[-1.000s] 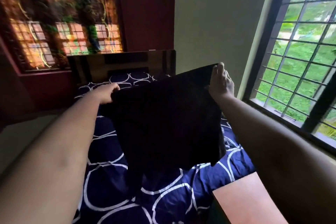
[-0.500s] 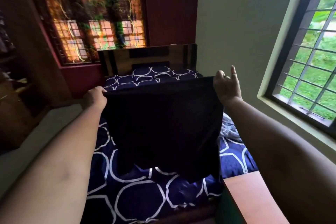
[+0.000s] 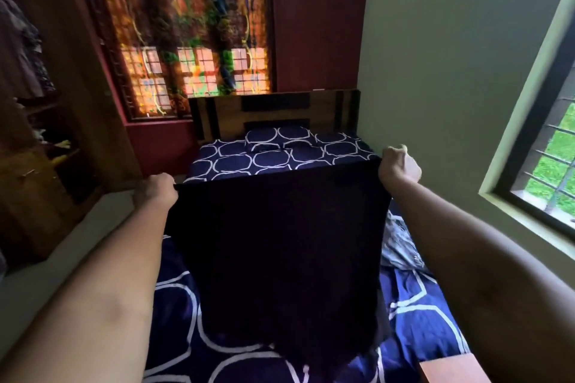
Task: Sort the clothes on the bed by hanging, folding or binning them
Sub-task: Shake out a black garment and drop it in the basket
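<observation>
A black garment (image 3: 277,258) hangs stretched flat between my two hands above the bed (image 3: 186,314), which has a navy sheet with white ring patterns. My left hand (image 3: 157,191) grips the garment's upper left corner. At the upper right corner my right hand (image 3: 399,165) grips the cloth with curled fingers. The garment's lower edge reaches down to the sheet and hides the middle of the bed. A grey-and-white patterned cloth (image 3: 399,242) lies on the bed by the right wall, partly hidden behind the garment and my right forearm.
A pillow (image 3: 280,137) lies at the wooden headboard (image 3: 273,112). An open wooden wardrobe (image 3: 37,121) with hanging clothes stands at the left, with floor between it and the bed. A barred window (image 3: 547,158) is on the right wall. A wooden corner (image 3: 451,368) shows at bottom right.
The garment and both hands have come lower and the top edge is pulled straighter. My right hand's fingers, raised before, are now curled. The view has shifted to show more of the wardrobe.
</observation>
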`<action>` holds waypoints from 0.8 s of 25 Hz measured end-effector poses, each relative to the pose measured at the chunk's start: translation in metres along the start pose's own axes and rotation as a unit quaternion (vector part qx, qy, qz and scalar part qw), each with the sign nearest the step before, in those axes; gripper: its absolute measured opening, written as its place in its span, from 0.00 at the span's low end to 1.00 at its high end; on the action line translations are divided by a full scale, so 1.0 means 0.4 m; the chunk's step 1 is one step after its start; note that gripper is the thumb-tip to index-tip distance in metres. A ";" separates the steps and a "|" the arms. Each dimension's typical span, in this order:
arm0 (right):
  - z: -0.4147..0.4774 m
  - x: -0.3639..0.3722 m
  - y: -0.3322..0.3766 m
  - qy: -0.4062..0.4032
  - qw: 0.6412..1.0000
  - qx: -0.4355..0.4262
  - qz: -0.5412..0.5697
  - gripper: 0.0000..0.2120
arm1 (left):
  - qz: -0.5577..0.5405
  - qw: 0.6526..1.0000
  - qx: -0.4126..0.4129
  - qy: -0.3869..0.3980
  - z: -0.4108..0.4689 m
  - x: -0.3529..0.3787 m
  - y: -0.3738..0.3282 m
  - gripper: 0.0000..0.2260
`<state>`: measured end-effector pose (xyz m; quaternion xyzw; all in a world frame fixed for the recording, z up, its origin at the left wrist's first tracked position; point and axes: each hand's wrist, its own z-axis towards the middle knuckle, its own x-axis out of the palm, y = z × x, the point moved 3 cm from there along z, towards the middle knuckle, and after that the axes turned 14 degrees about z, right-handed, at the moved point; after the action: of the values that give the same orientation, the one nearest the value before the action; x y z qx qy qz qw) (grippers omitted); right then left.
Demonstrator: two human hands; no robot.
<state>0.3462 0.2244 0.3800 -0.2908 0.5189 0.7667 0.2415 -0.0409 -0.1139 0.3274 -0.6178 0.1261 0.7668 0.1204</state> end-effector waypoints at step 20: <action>0.374 0.337 0.374 0.016 0.943 -0.196 0.268 0.20 | -0.516 0.827 -0.099 -0.200 0.543 -0.178 -0.161 0.15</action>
<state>0.1203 0.3221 0.4278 -0.1949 0.4212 0.8847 -0.0435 -0.2034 0.0190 0.4388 -0.4348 -0.3144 0.7081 0.4590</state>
